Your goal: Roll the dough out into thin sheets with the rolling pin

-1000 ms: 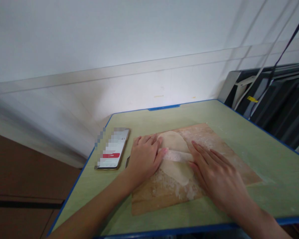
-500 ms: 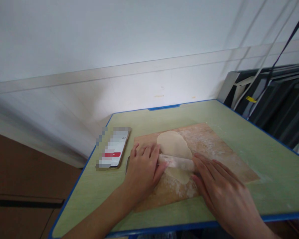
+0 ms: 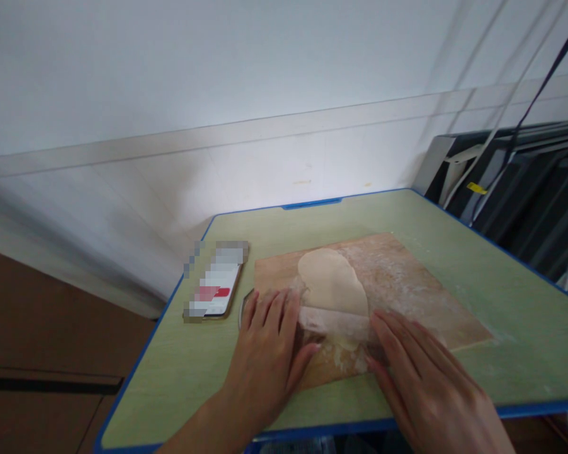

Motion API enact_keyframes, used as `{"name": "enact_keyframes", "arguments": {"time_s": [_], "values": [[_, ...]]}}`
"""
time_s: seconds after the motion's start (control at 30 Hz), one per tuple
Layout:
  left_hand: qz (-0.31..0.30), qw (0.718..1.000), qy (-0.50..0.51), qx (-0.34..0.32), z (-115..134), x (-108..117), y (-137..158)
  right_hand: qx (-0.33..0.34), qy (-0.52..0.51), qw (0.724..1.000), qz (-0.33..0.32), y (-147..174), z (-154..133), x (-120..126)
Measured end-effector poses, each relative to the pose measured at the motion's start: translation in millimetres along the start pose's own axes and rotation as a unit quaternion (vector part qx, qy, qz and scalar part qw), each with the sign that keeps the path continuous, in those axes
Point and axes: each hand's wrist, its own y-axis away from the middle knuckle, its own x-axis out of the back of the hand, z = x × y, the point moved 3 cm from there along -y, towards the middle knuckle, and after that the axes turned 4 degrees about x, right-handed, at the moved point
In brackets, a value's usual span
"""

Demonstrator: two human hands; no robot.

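A pale, floured rolling pin (image 3: 334, 321) lies across the lower part of a thin, flattened sheet of dough (image 3: 332, 280). My left hand (image 3: 266, 347) is laid over the pin's left end, fingers pointing forward and the thumb on the near side. Over the right end rests my right hand (image 3: 428, 375), its fingers close together and its thumb also on the near side. Both palms hide the pin's ends. Under the dough is a wooden board (image 3: 430, 306) dusted with flour. A small strip of dough shows on the near side of the pin.
A phone (image 3: 220, 284) with a partly blurred screen lies left of the board. Beside my left hand shows the curved rim (image 3: 243, 309) of something mostly hidden. The green table (image 3: 360, 217) has a blue edge and meets a white wall. Dark flat panels (image 3: 530, 183) lean at the right.
Both hands and the rolling pin have moved toward me, down the dough. More of the dough shows beyond the pin, and less on its near side. The board and phone stay put.
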Motion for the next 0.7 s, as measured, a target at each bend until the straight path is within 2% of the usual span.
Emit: {"name": "enact_keyframes", "arguments": {"time_s": [0.23, 0.4, 0.53, 0.7], "values": [[0.043, 0.997, -0.03, -0.057, -1.1, 1.8, 17.6, 0.065, 0.008, 0.998, 0.004, 4.9, -1.2, 5.3], [0.048, 0.989, -0.059, -0.13, -9.2, 3.3, 27.2, 0.077, -0.043, 0.996, 0.022, 10.3, 12.6, 8.8], [0.023, 0.979, -0.079, -0.187, -13.5, 7.3, 21.6, 0.1, -0.109, 0.989, -0.007, 13.2, 31.6, 3.7], [0.005, 0.972, -0.101, -0.213, -11.2, 13.9, 8.8, 0.086, -0.112, 0.988, -0.063, 14.4, 52.5, -13.1]]}}
